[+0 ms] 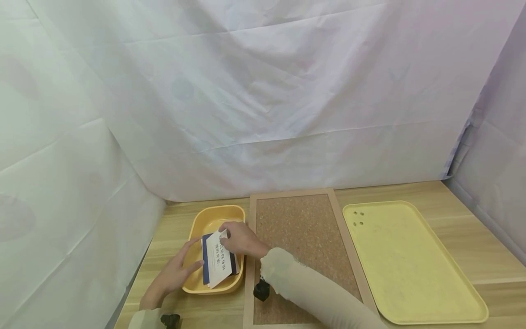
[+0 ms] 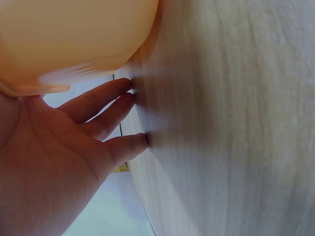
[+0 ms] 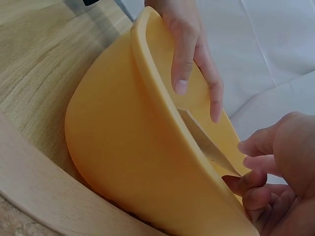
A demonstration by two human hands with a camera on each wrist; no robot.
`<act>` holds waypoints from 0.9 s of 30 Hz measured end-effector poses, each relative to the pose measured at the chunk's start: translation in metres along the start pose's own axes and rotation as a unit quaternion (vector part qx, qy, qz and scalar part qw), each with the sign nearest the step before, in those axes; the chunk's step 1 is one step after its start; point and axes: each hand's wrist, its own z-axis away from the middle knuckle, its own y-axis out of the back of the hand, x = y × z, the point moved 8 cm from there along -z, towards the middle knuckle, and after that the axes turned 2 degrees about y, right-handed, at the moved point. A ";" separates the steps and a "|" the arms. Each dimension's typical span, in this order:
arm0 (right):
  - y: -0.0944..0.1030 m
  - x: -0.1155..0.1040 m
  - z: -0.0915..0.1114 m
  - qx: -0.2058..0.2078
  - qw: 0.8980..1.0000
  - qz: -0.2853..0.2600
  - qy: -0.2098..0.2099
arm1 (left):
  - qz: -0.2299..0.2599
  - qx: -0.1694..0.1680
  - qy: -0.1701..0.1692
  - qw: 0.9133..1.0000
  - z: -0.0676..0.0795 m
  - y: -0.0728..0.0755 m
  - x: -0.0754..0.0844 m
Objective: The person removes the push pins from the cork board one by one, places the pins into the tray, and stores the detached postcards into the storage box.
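In the head view a yellow basin (image 1: 197, 290) holds a small stack of cards. On top is a white card (image 1: 218, 258) with dark handwriting, above a blue card (image 1: 206, 265). My right hand (image 1: 242, 238) pinches the white card at its upper end; in the right wrist view its fingertips meet the card's edge inside the basin. My left hand (image 1: 174, 274) straddles the basin's left rim. Its thumb and one finger reach inside beside the cards, while the other fingers (image 2: 110, 115) extend outside, down at the wooden table, in the left wrist view.
Right of the basin lies a wood-framed corkboard (image 1: 296, 224), partly under my right forearm. Farther right is a yellow tray (image 1: 415, 260) with several small round pieces (image 1: 358, 218) in its far left corner. White cloth (image 1: 263, 100) hangs behind and along the sides.
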 end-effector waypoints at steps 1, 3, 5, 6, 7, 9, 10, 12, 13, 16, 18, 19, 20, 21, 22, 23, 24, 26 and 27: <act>-0.001 0.000 0.000 -0.002 1.000 0.000 -0.001 | 0.002 0.000 0.000 1.000 0.000 0.000 0.000; -0.001 0.000 0.000 -0.007 1.000 0.000 -0.003 | 0.006 -0.002 0.000 1.000 0.000 -0.001 -0.001; -0.002 0.001 0.000 -0.012 1.000 0.001 -0.004 | 0.010 -0.004 0.001 1.000 0.000 -0.001 -0.001; -0.002 0.001 0.000 -0.014 1.000 0.003 -0.004 | 0.011 -0.005 0.002 1.000 0.000 -0.001 -0.001; -0.002 0.001 0.000 -0.017 1.000 0.003 -0.005 | 0.011 -0.005 0.003 1.000 0.000 -0.001 -0.001; -0.002 0.002 0.000 -0.022 1.000 0.004 -0.008 | 0.009 -0.005 0.006 1.000 0.000 -0.001 -0.001; -0.002 0.002 0.000 -0.024 1.000 0.004 -0.008 | 0.008 -0.005 0.007 1.000 0.000 -0.001 -0.001; -0.001 0.002 0.001 -0.029 1.000 0.003 -0.012 | 0.006 -0.004 0.012 1.000 0.000 0.000 -0.001; 0.000 0.002 0.001 -0.030 0.999 0.001 -0.013 | 0.005 -0.004 0.014 1.000 0.000 0.000 -0.001; 0.001 0.002 0.001 -0.032 0.999 0.002 -0.015 | 0.004 -0.006 0.019 1.000 -0.001 -0.001 -0.002; 0.002 0.002 0.001 -0.032 0.999 0.002 -0.016 | 0.002 -0.006 0.021 1.000 -0.001 -0.001 -0.002; 0.002 0.002 0.002 -0.032 0.999 0.004 -0.014 | 0.000 -0.006 0.021 1.000 -0.001 -0.001 -0.002; 0.002 0.002 0.002 -0.032 0.999 0.005 -0.013 | -0.001 -0.006 0.021 1.000 -0.001 -0.001 -0.002; 0.002 0.001 0.002 -0.032 0.999 0.005 -0.012 | -0.001 -0.006 0.021 1.000 -0.001 -0.001 -0.002; 0.002 0.001 0.002 -0.033 0.999 0.008 -0.011 | -0.001 -0.006 0.019 1.000 -0.001 -0.001 -0.002; 0.003 0.000 0.002 -0.034 0.999 0.011 -0.008 | -0.001 -0.006 0.018 1.000 -0.001 -0.001 -0.002; 0.002 0.000 0.002 -0.036 0.999 0.014 -0.004 | 0.000 -0.007 0.017 1.000 -0.001 -0.001 -0.002; 0.002 -0.001 0.002 -0.040 0.999 0.019 0.001 | 0.002 -0.009 0.015 1.000 0.000 0.000 -0.002; 0.003 -0.001 0.002 -0.042 0.999 0.021 0.004 | 0.003 -0.011 0.015 1.000 0.000 0.000 -0.001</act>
